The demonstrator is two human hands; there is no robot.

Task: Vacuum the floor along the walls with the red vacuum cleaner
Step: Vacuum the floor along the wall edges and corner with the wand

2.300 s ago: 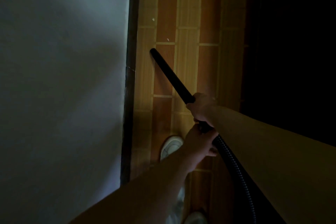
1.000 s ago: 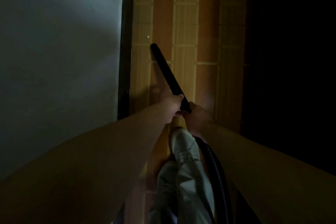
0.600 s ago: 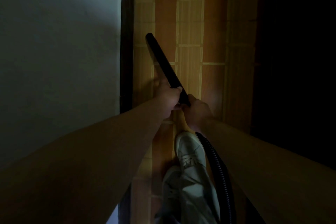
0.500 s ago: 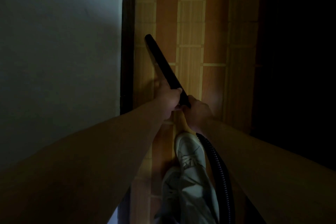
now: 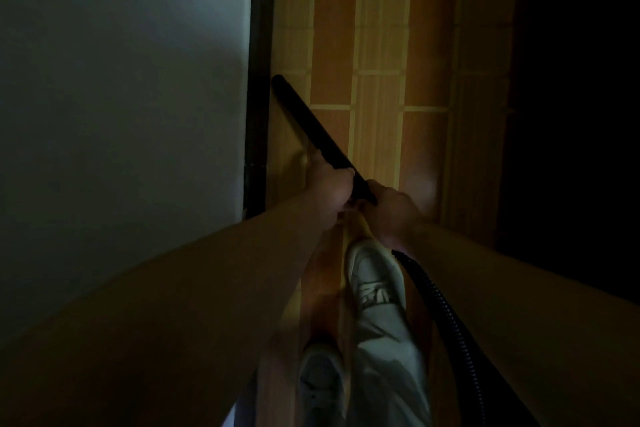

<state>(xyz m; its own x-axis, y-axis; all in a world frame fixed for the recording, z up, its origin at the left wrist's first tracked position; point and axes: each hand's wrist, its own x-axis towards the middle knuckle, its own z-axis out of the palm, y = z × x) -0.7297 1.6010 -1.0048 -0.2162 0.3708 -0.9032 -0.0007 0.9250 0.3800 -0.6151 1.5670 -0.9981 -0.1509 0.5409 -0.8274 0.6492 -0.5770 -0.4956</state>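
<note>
A black vacuum wand (image 5: 308,123) slants up and to the left over the wood-patterned tile floor (image 5: 377,45). Its tip rests on the floor right beside the dark skirting board (image 5: 258,80) at the foot of the pale wall (image 5: 121,80). My left hand (image 5: 330,189) grips the wand at its lower end. My right hand (image 5: 389,210) holds it just behind, where the ribbed black hose (image 5: 446,315) joins and runs down to the bottom right. The red vacuum body is out of sight.
The room is dim. My feet in pale shoes (image 5: 374,277) and light trousers stand on the floor under my arms, close to the hose. A dark, unlit mass (image 5: 571,114) fills the right side and bounds the narrow strip of floor.
My left hand has moved from behind the right hand to in front of it on the wand. The tip has slid left, from mid-tile to against the skirting board. My feet have stepped forward.
</note>
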